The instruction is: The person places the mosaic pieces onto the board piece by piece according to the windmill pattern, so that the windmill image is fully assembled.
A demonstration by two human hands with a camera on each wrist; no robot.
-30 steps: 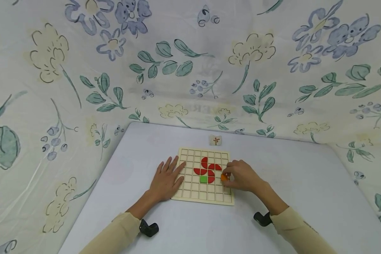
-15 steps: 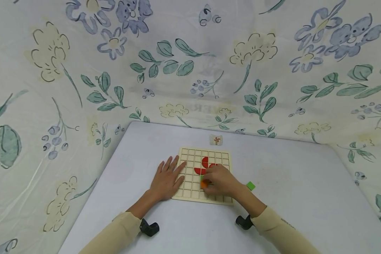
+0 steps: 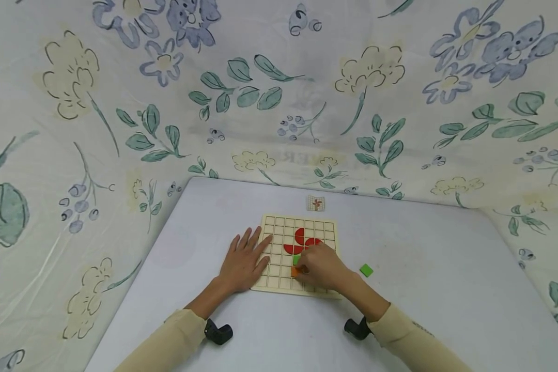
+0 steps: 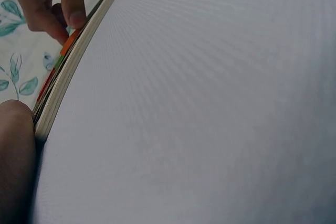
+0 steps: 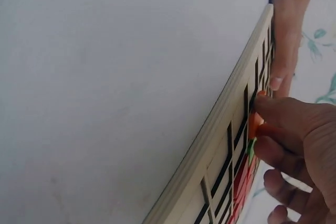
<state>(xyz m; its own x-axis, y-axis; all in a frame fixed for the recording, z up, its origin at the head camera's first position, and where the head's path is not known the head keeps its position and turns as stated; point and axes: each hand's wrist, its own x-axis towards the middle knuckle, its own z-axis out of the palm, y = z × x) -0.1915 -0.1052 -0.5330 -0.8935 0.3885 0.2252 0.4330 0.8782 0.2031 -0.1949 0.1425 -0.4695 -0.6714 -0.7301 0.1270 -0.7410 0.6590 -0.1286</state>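
A pale wooden grid board (image 3: 272, 279) lies on the white table. Red curved pieces (image 3: 299, 236) form part of a pinwheel on it, with a green square tile (image 3: 296, 259) just below them. My right hand (image 3: 323, 266) pinches an orange tile (image 3: 295, 272) between thumb and finger, directly below that green tile; the right wrist view shows the orange tile (image 5: 255, 124) at the board's surface. Whether it sits fully in its cell I cannot tell. My left hand (image 3: 244, 263) rests with fingers spread on the board's left edge. Some red pieces are hidden by my right hand.
A loose green tile (image 3: 366, 270) lies on the table right of the board. Behind the board is a small card (image 3: 315, 203) with a pinwheel picture. Black devices (image 3: 218, 332) are at both wrists. Flowered cloth (image 3: 279, 103) surrounds the table's back and sides.
My right hand has carried the orange tile left from the board's right edge to below the green tile. The loose green tile has come into view beside the right arm. My left hand stays put.
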